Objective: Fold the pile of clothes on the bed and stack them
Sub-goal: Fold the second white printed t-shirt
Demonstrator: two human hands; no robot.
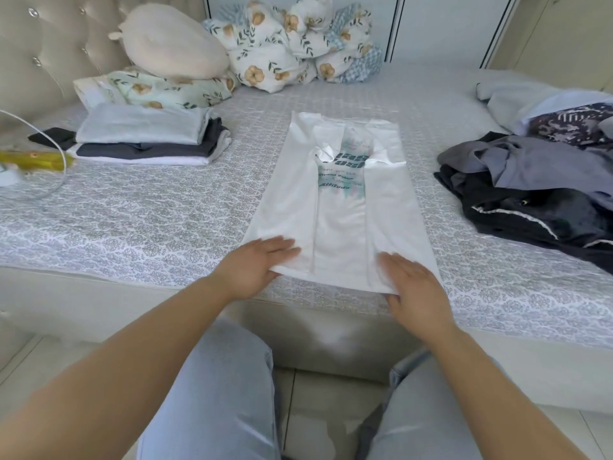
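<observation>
While both hands work at the near hem, one white T-shirt (335,207) lies flat along the middle of the bed (149,214), its two sides already folded inward so it forms a long, narrow panel with a teal printed graphic showing down the centre strip. The left hand (255,265) lies on the shirt's near left corner, fingers straight and close together on top of the cloth while the thumb tucks beneath the hem edge. The right hand (413,287) rests on the near right corner in the same manner, fingers extended flat over the fabric and the thumb at the hem; whether either thumb truly pinches the cloth I cannot tell for certain.

To the left sits one stack of folded clothes (146,141), with a pale grey piece on top, a dark grey one beneath it and a white layer at the bottom. To the right is one loose pile of unfolded clothes (530,184), soft and crumpled, in grey, black and a dark patterned fabric.

The bedcover is quilted, white with a repeating grey motif. By the tufted headboard (43,54) lie one rounded cream plush pillow (169,41), one flat floral pillow (159,89), and one bunched floral duvet (295,44).
</observation>
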